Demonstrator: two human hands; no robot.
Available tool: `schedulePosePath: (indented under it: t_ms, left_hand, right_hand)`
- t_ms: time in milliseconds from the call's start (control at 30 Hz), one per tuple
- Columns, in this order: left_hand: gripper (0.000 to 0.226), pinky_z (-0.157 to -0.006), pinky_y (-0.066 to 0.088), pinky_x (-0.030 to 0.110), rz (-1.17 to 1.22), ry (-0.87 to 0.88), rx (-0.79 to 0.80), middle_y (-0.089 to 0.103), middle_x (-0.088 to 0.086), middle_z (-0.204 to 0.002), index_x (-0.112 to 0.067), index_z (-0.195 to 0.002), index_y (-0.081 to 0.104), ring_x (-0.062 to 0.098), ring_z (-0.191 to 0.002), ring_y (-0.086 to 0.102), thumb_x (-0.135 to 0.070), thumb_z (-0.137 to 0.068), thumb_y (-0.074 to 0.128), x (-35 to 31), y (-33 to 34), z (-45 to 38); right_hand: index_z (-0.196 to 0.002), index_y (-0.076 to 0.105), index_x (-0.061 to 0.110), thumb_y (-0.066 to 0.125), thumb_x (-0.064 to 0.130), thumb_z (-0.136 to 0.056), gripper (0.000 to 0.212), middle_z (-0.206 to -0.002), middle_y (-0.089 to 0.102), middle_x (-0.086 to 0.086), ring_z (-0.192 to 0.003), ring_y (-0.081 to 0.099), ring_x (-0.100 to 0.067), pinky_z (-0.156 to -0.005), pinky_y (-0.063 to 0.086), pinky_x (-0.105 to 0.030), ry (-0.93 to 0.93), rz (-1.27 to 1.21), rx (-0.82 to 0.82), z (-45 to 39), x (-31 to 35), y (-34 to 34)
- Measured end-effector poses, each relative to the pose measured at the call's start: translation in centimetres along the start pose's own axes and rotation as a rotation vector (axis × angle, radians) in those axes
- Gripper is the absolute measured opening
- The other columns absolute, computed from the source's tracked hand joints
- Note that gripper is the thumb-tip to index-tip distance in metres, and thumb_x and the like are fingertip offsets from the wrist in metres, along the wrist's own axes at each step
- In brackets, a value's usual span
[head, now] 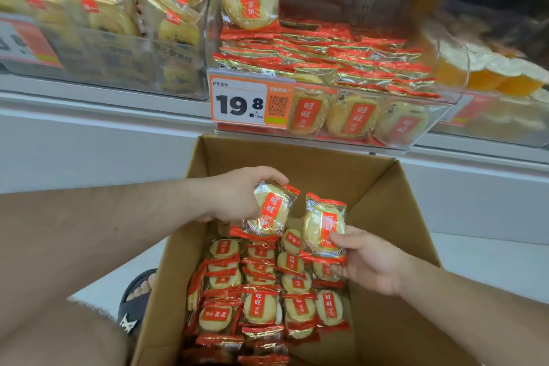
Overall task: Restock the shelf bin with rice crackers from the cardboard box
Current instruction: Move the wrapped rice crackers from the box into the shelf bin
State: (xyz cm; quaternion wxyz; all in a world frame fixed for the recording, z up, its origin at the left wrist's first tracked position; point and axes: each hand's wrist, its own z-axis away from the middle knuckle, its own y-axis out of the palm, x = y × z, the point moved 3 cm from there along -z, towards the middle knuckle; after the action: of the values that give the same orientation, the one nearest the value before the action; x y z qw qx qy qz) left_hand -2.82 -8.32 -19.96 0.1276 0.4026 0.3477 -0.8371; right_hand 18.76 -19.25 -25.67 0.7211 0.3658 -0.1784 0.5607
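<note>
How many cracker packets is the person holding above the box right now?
2. The left hand grips one packet; the right hand holds another packet. Both hang over the cardboard box; extras behind them may be hidden.

Two bare arms reach forward. The left hand [237, 196] comes in from the left side with its back up, and its fingers curl around a cracker packet [271, 211]. The right hand [367, 260] comes in from the lower right, and its thumb and fingers pinch another cracker packet [323, 227] by the bottom edge. The hands are near each other but not touching.
</note>
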Motion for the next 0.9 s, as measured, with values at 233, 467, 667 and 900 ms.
schedulePosePath:
  t_ms: [233, 467, 667, 900]
  left_hand:
    - [0.073, -0.069, 0.056, 0.048, 0.135, 0.149, 0.069, 0.067, 0.001, -0.105, -0.039, -0.127, 0.051, 0.031, -0.083, 0.069, 0.002, -0.069, 0.071, -3.5, -0.2, 2.7]
    - [0.055, -0.092, 0.052, 0.057, 0.294, 0.282, -0.065, 0.07, 0.0, -0.111, -0.036, -0.118, 0.057, 0.029, -0.101, 0.069, -0.012, -0.076, 0.082, -5.0, -2.5, 4.8]
    - [0.07, -0.077, 0.059, 0.04, 0.401, 0.417, -0.175, 0.059, -0.002, -0.126, -0.048, -0.127, 0.052, 0.017, -0.089, 0.07, 0.003, -0.083, 0.072, -6.9, -5.1, 6.7]
    - [0.092, -0.08, 0.058, 0.025, 0.418, 0.546, -0.299, 0.046, -0.017, -0.132, -0.056, -0.139, 0.03, -0.01, -0.107, 0.058, -0.001, -0.08, 0.075, -7.8, -7.3, 8.3]
  right_hand:
    - [-0.127, 0.06, 0.003, 0.071, 0.017, -0.083, 0.047, -0.122, 0.067, -0.019, -0.112, 0.065, -0.032, -0.086, 0.053, -0.038, -0.229, 0.17, 0.061, 4.0, 3.9, 5.6]
    - [-0.111, 0.062, 0.008, 0.083, 0.011, -0.074, 0.043, -0.096, 0.076, -0.007, -0.081, 0.072, -0.016, -0.061, 0.051, -0.021, -0.425, 0.413, -0.211, 5.4, 7.1, 9.2]
    - [-0.108, 0.062, 0.011, 0.089, 0.029, -0.052, 0.064, -0.099, 0.073, -0.011, -0.089, 0.071, -0.022, -0.081, 0.057, -0.036, -0.602, 0.483, -0.277, 6.7, 11.3, 11.5]
    - [-0.107, 0.07, 0.009, 0.081, 0.034, -0.057, 0.057, -0.099, 0.076, -0.007, -0.095, 0.072, -0.021, -0.086, 0.055, -0.035, -0.63, 0.603, -0.12, 7.8, 14.2, 14.1]
